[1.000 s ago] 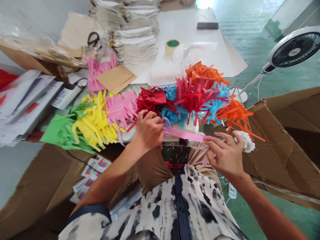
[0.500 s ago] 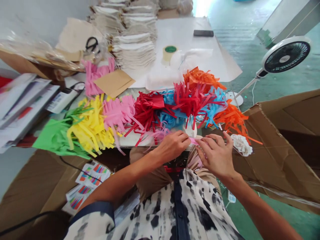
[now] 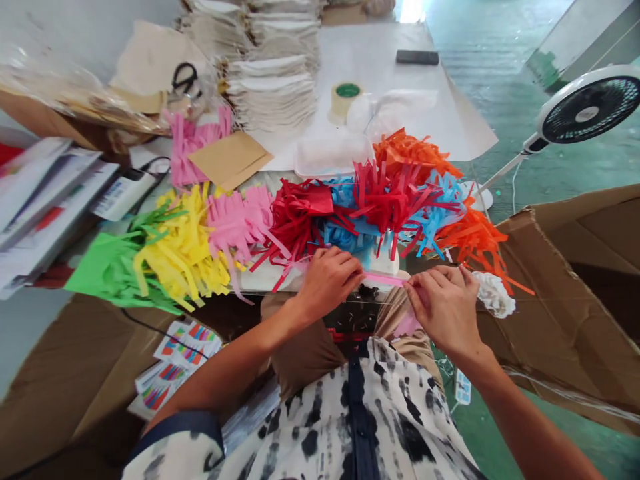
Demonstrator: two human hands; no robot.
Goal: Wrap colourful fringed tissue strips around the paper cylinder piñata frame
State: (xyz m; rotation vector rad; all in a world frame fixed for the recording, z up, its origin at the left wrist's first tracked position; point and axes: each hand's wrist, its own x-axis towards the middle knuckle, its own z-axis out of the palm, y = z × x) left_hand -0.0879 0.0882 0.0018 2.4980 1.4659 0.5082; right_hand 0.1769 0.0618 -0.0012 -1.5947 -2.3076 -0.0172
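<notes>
My left hand (image 3: 329,280) and my right hand (image 3: 443,305) each pinch one end of a pink paper strip (image 3: 385,280), stretched between them at the table's near edge, over my lap. Both hands are closed on it. Just behind them lies a row of fringed paper bundles: green (image 3: 115,267), yellow (image 3: 185,247), pink (image 3: 237,220), red (image 3: 300,213), blue (image 3: 430,207) and orange (image 3: 465,233). A crumpled white wad (image 3: 495,293) lies right of my right hand.
Stacks of cream cloth bags (image 3: 270,80), scissors (image 3: 185,77), a tape roll (image 3: 345,97), a white tray (image 3: 330,157) and a phone (image 3: 417,57) sit farther back. A brown envelope (image 3: 230,160) lies left of centre. An open cardboard box (image 3: 575,300) and a fan (image 3: 590,107) stand right.
My left hand slid right along the pink strip to meet my right hand, then drew back a little left. The strip is now pulled taut between both hands.
</notes>
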